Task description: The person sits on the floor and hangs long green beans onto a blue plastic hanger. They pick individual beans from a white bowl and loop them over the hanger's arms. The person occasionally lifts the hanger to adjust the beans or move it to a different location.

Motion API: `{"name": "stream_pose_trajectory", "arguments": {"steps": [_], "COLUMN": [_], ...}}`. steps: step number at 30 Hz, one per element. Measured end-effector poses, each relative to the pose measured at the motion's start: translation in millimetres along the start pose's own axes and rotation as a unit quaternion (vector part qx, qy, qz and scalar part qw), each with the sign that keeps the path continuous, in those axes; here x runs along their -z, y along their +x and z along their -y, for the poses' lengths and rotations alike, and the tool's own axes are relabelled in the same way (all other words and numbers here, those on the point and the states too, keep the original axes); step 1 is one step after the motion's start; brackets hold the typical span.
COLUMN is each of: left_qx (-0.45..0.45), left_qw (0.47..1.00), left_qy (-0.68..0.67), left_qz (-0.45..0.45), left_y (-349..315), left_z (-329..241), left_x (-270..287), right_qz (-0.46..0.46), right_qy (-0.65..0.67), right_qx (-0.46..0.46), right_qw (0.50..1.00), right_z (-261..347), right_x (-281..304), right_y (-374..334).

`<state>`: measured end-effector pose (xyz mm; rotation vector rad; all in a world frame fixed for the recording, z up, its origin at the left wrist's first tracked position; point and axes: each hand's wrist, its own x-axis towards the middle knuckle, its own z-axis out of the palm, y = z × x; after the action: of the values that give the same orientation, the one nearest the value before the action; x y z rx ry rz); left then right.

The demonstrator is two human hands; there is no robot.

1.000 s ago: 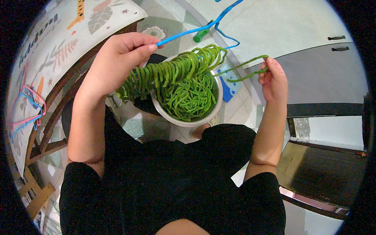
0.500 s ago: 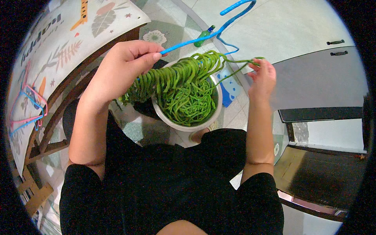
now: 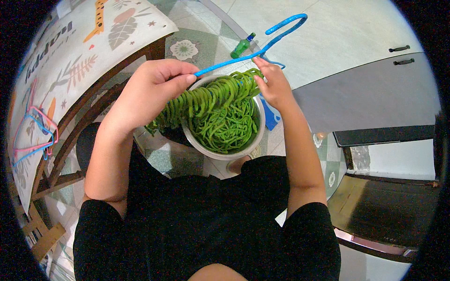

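My left hand (image 3: 157,91) pinches the upper arm of a blue clothes hanger (image 3: 225,62) and holds it tilted, hook up toward the far right. Along the hanger's lower bar a thick row of long green beans (image 3: 201,103) is looped side by side. My right hand (image 3: 275,84) is closed round the right end of that row, close to the hanger's neck. Beneath hangs no gap: a round metal basin (image 3: 250,149) sits directly below, with a heap of loose long green beans (image 3: 225,129) inside. My right fingertips partly hide the beans they touch.
A green bottle (image 3: 242,47) stands on the floor beyond the basin. At the left is a table with a printed cloth (image 3: 126,37), where pink and blue hangers (image 3: 35,136) lie. A blue packet (image 3: 271,114) lies beside the basin. Grey cabinet doors (image 3: 375,93) are on the right.
My right hand has moved left from the outstretched strand to the hanger's right end, and the loose strand no longer stretches out. My left hand and the hanger have dipped slightly nearer.
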<state>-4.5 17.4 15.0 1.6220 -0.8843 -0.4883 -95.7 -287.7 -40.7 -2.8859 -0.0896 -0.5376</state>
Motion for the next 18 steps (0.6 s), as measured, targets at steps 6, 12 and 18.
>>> {"name": "stream_pose_trajectory", "arguments": {"steps": [6, 12, 18], "left_qx": [0.003, 0.013, 0.014], "left_qw": [1.000, 1.000, 1.000], "left_qy": [-0.007, -0.011, -0.011], "left_qz": [0.014, 0.015, 0.001], "left_y": [1.1, 2.2, 0.5], "left_z": [1.6, 1.4, -0.2], "left_x": [-0.1, -0.4, 1.8], "right_qz": [0.064, -0.025, -0.281], "right_qy": [-0.062, 0.023, 0.267], "right_qx": [0.062, 0.102, -0.320], "right_qw": [0.994, 0.994, 0.865], "right_z": [6.6, -3.1, -21.8], "right_x": [7.8, -1.3, -7.3], "right_y": [3.3, -1.6, -46.9]}}
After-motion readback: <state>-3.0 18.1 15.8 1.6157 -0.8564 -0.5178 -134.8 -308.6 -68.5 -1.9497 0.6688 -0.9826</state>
